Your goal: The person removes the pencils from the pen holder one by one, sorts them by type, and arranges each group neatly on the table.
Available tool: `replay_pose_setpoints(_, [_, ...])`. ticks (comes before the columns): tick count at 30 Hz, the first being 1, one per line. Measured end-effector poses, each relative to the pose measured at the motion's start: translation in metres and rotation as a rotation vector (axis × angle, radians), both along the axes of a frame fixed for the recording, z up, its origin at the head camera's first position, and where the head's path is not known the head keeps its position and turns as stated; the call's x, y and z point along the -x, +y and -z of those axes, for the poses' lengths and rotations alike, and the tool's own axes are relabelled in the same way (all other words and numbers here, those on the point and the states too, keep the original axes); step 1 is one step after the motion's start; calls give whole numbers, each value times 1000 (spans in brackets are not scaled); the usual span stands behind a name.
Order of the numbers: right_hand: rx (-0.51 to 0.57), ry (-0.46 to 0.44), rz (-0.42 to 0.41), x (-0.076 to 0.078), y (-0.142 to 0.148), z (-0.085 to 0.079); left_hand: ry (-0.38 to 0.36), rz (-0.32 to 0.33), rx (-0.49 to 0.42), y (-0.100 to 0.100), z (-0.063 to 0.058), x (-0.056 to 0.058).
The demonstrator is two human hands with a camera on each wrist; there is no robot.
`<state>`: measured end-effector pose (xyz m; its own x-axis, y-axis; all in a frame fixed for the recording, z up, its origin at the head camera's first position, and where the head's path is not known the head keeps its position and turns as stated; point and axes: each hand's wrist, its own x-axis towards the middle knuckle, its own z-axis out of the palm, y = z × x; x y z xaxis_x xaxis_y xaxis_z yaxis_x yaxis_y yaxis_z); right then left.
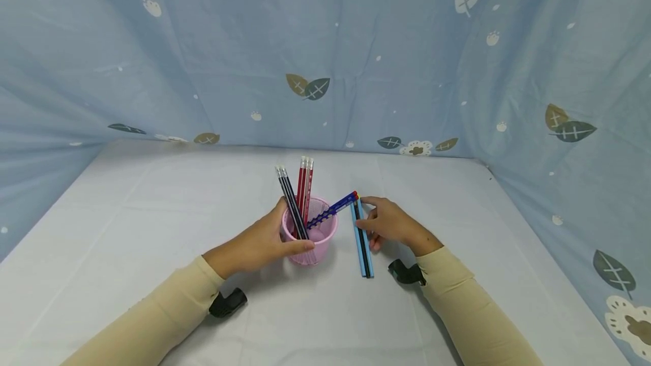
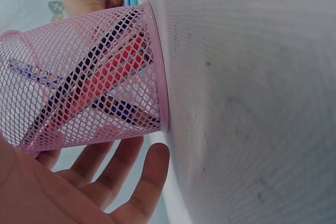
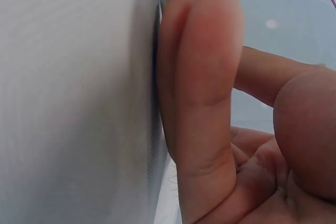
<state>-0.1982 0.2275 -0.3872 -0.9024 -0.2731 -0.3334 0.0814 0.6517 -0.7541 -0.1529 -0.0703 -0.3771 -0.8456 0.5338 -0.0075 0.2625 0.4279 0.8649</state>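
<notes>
- The left hand (image 1: 256, 244) has its grip closed round the pink mesh cup (image 1: 317, 253), thumb on the near side of the rim and fingers behind the wall.
- The right hand (image 1: 389, 219) has its grip together on a light-blue and black bundle (image 1: 365, 256), thumb over it, index finger at its far end, other fingers curled along its right edge.
- The bundle lies on the white surface (image 1: 305, 315), to the right of the cup, which stands upright.
- In the cup, dark pencils (image 1: 292, 202) lean left, red pencils (image 1: 305, 182) rise beside them, and blue pencils (image 1: 333, 208) slant right over the rim, ends near the right index finger.
- Behind hangs a leaf-patterned blue cloth (image 1: 356, 44).
</notes>
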Motion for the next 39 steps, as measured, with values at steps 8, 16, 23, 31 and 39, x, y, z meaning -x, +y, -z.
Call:
replay_pose_setpoints(8, [1, 6, 4, 0, 1, 1, 4, -5, 7, 0, 1, -1])
replay_pose_setpoints(16, [10, 16, -4, 0, 1, 1, 9, -2, 6, 0, 0, -2])
replay_pose_setpoints(23, [-51, 200, -13, -3, -4, -8, -10, -5, 6, 0, 0, -2])
replay_pose_setpoints(31, [36, 302, 4, -12, -13, -19, -6, -9, 12, 0, 0, -2])
replay_pose_setpoints(39, [249, 293, -41, -21, -19, -28, -2, 0, 7, 0, 1, -2])
